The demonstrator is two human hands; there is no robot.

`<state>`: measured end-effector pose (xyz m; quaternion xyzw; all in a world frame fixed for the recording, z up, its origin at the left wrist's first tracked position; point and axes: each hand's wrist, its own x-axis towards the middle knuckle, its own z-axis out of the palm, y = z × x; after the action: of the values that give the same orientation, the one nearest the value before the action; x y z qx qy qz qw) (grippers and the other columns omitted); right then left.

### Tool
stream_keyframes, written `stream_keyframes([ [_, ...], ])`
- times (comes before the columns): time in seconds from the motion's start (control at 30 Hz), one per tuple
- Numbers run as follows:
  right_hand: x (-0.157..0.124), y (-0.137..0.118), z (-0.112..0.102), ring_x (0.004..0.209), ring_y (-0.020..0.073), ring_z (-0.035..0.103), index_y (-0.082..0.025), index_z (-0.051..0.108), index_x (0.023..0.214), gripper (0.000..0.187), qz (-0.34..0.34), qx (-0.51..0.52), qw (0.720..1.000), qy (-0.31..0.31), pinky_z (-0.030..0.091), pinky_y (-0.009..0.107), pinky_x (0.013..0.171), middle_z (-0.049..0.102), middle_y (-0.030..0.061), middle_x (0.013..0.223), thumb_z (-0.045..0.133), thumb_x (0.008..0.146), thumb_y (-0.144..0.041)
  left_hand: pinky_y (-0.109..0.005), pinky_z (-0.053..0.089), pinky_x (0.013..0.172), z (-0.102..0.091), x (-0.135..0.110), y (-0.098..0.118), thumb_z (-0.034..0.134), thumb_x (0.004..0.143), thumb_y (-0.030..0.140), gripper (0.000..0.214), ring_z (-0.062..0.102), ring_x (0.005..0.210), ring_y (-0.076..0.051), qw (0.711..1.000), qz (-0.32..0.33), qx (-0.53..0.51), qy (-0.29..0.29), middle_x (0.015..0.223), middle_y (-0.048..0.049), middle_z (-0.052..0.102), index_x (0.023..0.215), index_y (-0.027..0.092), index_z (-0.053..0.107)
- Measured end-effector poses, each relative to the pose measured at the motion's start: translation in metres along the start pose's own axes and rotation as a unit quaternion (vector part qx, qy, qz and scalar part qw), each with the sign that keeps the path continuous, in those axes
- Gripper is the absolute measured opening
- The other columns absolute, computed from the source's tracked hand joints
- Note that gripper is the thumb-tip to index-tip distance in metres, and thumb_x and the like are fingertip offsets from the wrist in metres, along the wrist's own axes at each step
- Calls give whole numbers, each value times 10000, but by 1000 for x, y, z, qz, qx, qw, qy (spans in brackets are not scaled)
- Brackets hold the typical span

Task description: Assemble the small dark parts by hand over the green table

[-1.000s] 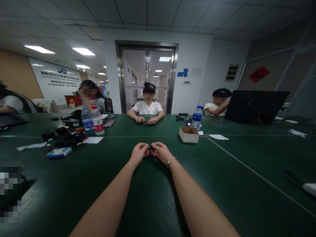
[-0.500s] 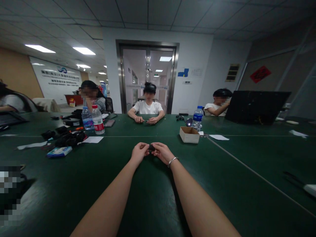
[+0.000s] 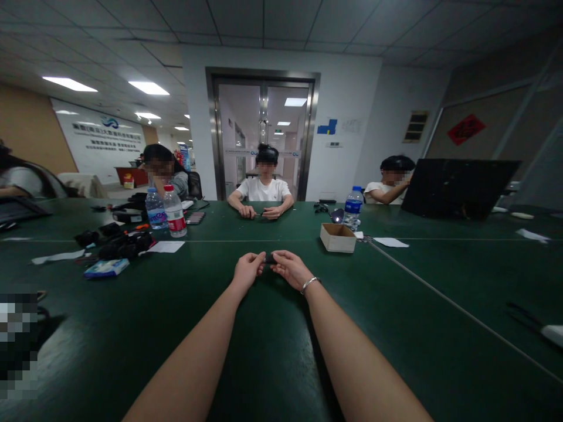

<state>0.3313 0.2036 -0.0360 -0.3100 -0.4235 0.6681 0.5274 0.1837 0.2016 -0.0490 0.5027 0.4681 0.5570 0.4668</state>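
Observation:
Between my two hands, above the green table (image 3: 272, 340), is a small dark object (image 3: 268, 258); its kind is too small to make out. My left hand (image 3: 248, 269) pinches its left end between thumb and fingers. From the other side my right hand (image 3: 291, 269), with a silver bangle (image 3: 310, 285) at the wrist, pinches the right end. The fingertips cover much of the object. An open cardboard box (image 3: 338, 238) stands beyond my right hand, apart from it.
Bottles (image 3: 175, 212) and tangled black gear (image 3: 125, 243) stand at the left, near a blue-and-white packet (image 3: 107, 268). A blue-capped bottle (image 3: 352, 208) is behind the box. Across the table sits a person (image 3: 264, 190) handling something small. A black monitor (image 3: 460, 187) stands at the right.
My fingers have shifted very slightly around the small dark object, and both hands still hold it. The whole view has moved by a few pixels.

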Motion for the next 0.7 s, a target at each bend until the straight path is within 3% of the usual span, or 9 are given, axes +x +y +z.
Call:
stream_keyframes([
  [0.17,0,1,-1,623,118,598,-113,595,800,223,-7,11,1000,-19,525,227,619,584,22,698,743,634,-124,-192,369,452,0,3,-3,640,610,521,421,477,458,-81,1000,-7,8,19,556,-9,537,672,112,559],
  [0.33,0,1,-1,635,132,606,-115,599,802,240,-6,12,1000,-21,528,241,634,586,17,682,747,614,-102,-198,374,456,1,2,-3,643,611,512,412,474,449,-81,999,-8,4,34,543,-7,532,653,112,550],
  [0.5,2,2,-2,578,120,597,-109,586,795,189,4,15,1000,-5,529,231,583,587,30,682,721,664,-110,-189,402,502,2,-2,1,689,595,438,365,500,514,-82,999,13,-35,10,607,-8,554,735,120,575],
  [0.7,3,0,-3,586,131,612,-107,573,812,118,22,33,999,4,523,206,545,608,59,728,658,731,-95,-200,452,611,0,-5,9,714,609,363,379,573,723,-125,997,11,-76,-29,849,-76,602,894,144,594],
])
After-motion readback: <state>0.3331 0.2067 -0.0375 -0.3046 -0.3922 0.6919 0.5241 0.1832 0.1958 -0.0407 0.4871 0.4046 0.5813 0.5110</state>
